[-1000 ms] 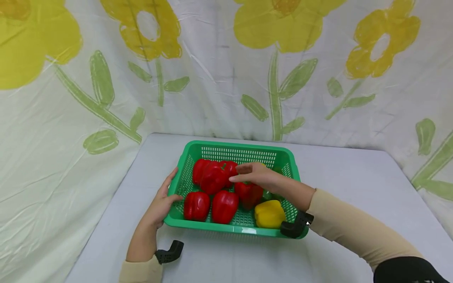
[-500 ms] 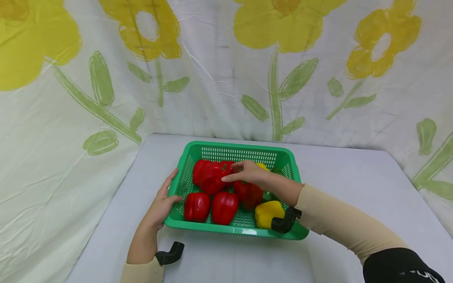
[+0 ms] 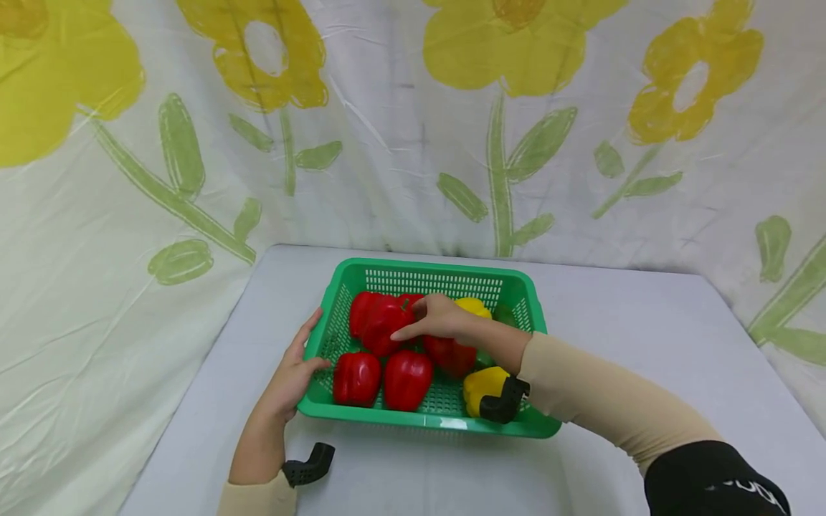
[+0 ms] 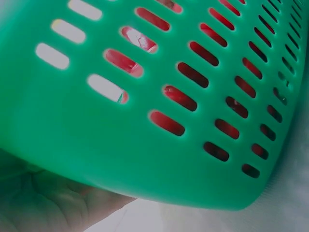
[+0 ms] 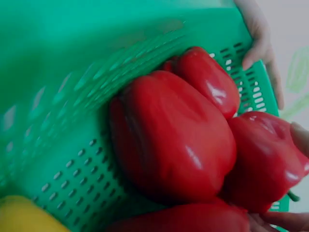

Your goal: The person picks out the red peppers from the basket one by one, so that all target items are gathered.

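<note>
A green plastic basket point(image 3: 361, 413) holds several red bell peppers. My left hand point(image 3: 290, 380) grips its left rim, with the thumb over the inside edge and the other fingers along the outside. In the left wrist view, part of that hand shows below the perforated basket wall point(image 4: 120, 154). My right hand point(image 3: 440, 317) reaches into the basket and holds a red bell pepper point(image 3: 382, 328) that lies on top at the back left. The right wrist view has this pepper point(image 5: 263, 157) at its right side, fingers on two sides of it and the green stem between them.
Two more red peppers, one at the front left point(image 3: 357, 378) and one beside it point(image 3: 408, 380), lie in the basket. A yellow pepper point(image 3: 480, 387) is at the front right, another point(image 3: 473, 307) behind. The white table point(image 3: 632, 322) meets a flowered cloth point(image 3: 387, 179).
My right hand has moved left and slightly down onto the top red pepper, its fingers closing about it. More of the rear yellow pepper shows. My left hand stays on the rim.
</note>
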Demonstrator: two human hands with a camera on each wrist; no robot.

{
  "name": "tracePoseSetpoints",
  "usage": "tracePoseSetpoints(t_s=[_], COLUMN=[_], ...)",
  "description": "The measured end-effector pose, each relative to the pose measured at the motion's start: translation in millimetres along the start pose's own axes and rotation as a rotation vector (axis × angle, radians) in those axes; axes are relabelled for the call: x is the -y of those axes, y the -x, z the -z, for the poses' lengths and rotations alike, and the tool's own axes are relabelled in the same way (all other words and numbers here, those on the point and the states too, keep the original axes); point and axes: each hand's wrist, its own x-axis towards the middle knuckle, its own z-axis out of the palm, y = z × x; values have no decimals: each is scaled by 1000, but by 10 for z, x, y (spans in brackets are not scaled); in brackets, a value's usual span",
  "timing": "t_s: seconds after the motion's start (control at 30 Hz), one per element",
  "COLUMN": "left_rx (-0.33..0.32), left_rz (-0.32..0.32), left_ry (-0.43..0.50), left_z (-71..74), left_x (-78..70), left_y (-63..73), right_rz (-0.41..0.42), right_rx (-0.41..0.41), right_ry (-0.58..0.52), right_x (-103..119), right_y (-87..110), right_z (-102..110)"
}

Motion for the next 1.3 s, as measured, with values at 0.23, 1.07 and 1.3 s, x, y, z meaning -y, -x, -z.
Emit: tracePoseSetpoints(t_s=[0.23,1.07,1.3], left_rx=[-6,0,0], left_rz=[5,-3,-3], left_ry=[7,15,5], left_z=[-3,3,3], left_x=[0,-8,-5], left_y=[-2,-2,0], right_rz=[43,-33,-44], right_rx=[-18,-53,-58], right_ry=[-14,-122,-97], right_x=[67,304,307], right_y=[-114,-241,-241], right_z=[-120,-400,-394])
